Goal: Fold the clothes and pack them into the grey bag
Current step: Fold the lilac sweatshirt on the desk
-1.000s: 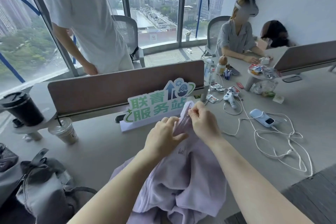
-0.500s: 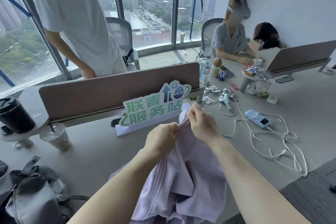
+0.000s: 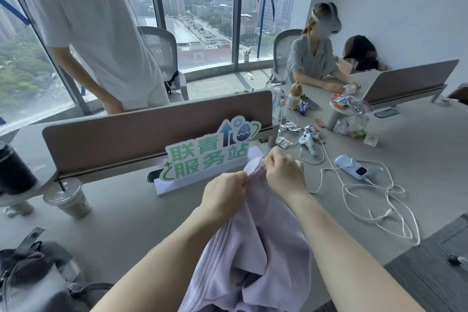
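Two hands work at the top of a lilac garment (image 3: 255,256) that hangs down toward the table's near edge. The left hand (image 3: 224,197) pinches the zip edge; the right hand (image 3: 285,172) grips the collar just beyond it, both held above the grey table (image 3: 121,215). The grey bag (image 3: 35,276) slumps at the near left (well apart from the garment). Farther off stands a green sign (image 3: 210,152), then a brown divider (image 3: 152,132).

I counted one lilac top (image 3: 255,248), one grey bag (image 3: 38,278), two cups (image 3: 68,197), two chairs (image 3: 162,50), one sign (image 3: 207,152), one controller (image 3: 307,140), and three other people (image 3: 96,20).
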### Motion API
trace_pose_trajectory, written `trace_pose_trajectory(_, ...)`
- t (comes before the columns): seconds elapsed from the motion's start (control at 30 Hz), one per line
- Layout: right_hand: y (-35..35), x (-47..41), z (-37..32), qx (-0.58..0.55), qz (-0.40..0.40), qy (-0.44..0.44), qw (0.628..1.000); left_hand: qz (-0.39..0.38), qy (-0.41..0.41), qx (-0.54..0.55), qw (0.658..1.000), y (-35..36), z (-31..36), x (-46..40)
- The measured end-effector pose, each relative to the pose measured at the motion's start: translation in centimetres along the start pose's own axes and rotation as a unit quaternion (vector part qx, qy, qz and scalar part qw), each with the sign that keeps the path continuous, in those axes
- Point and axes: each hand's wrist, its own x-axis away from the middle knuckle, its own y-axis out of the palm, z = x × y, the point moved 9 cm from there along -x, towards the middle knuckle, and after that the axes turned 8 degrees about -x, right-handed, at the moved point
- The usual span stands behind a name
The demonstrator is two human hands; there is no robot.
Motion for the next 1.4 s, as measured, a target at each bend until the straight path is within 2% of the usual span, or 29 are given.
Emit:
trace_pose_trajectory(0.1,-0.1,0.2,-0.9,-0.005,-0.004,-0.030,1.000,0.012,-0.032,0.009,0.999,-0.2,-0.8,0.1)
trace_pose_trajectory(0.17,0.1,0.4,-1.8,-0.031,-0.047,-0.067,0.996,0.019,-0.043,0.025,0.999,-0.3,-1.2,0.3)
trace_pose_trajectory(0.23,0.0,0.7,-2.9,-0.035,-0.072,-0.104,0.991,0.019,-0.029,0.048,0.998,-0.2,-0.8,0.5)
trace_pose_trajectory(0.37,-0.3,1.1,-4.7,0.000,-0.074,-0.158,0.985,0.048,-0.007,0.082,0.995,-0.3,0.5,1.1)
trace_pose_trajectory(0.57,-0.1,0.8,-3.0,-0.073,-0.135,-0.080,0.985,0.045,-0.048,0.120,0.991,0.3,-0.9,1.4)
trace_pose_trajectory(0.67,-0.1,0.8,-2.3,-0.088,-0.120,-0.075,0.986,0.014,-0.052,0.124,0.991,0.5,-0.9,1.0)
trace_pose_trajectory(0.77,-0.7,0.8,-1.7,-0.078,-0.065,-0.099,0.990,-0.029,-0.037,0.202,0.978,0.6,-1.0,0.3)
trace_pose_trajectory(0.87,-1.8,1.3,-1.7,-0.073,0.001,-0.140,0.987,-0.002,-0.053,0.262,0.964,0.2,-2.4,-0.9)
trace_pose_trajectory(0.93,-1.9,1.9,-1.7,-0.106,0.000,-0.151,0.983,0.000,-0.032,0.257,0.966,-0.1,-2.4,-1.7)
trace_pose_trajectory(1.07,-1.5,2.9,-1.6,-0.166,-0.019,-0.168,0.971,-0.093,-0.009,0.318,0.943,0.1,-1.0,-2.5)
trace_pose_trajectory(1.2,-1.6,3.7,-1.5,-0.207,-0.026,-0.169,0.963,-0.142,-0.036,0.344,0.927,1.2,-1.0,-2.5)
trace_pose_trajectory(1.33,-1.0,4.3,-2.2,-0.216,-0.047,-0.202,0.954,-0.211,-0.107,0.321,0.917,3.1,-1.5,-1.8)
trace_pose_trajectory(1.4,-0.7,4.5,-2.5,-0.216,-0.053,-0.221,0.950,-0.225,-0.113,0.312,0.916,3.6,-1.4,-1.6)
